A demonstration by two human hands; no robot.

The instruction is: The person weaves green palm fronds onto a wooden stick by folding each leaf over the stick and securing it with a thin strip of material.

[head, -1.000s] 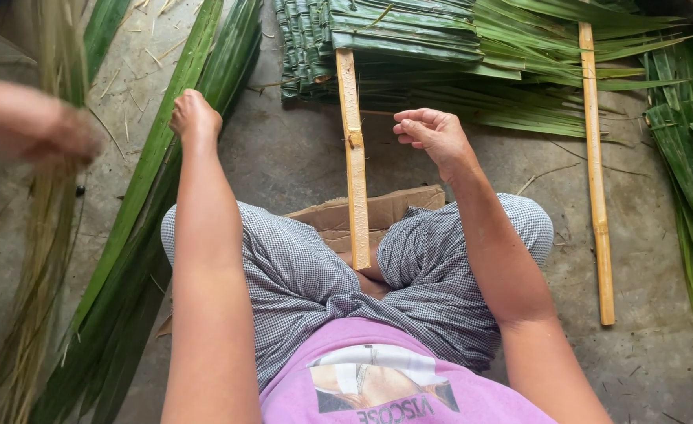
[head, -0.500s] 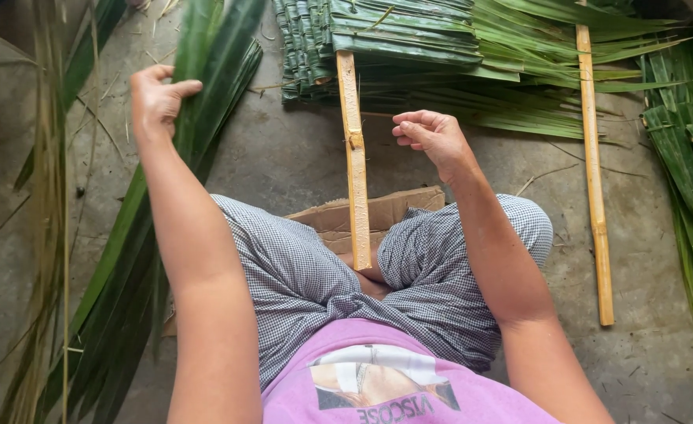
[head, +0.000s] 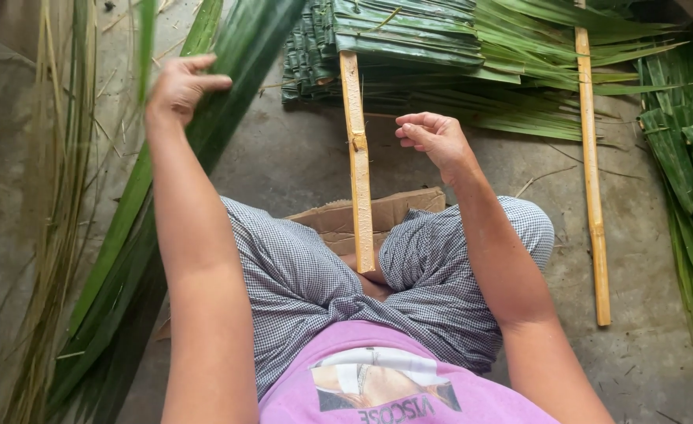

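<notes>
Left hand [head: 180,85] closing on a leaf [head: 229,86], left of the slat [head: 358,157], lifting it free. Right hand [head: 434,137] waiting right of slat, loosely curled, empty.

Head view, steeply down, close

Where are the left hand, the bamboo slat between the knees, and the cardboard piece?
left hand [head: 177,85]: head view, on the back of the hand, by the long green leaves.
bamboo slat [head: 358,169]: head view, mid-length on its pale face.
cardboard piece [head: 394,210]: head view, on its upper flap.
</notes>
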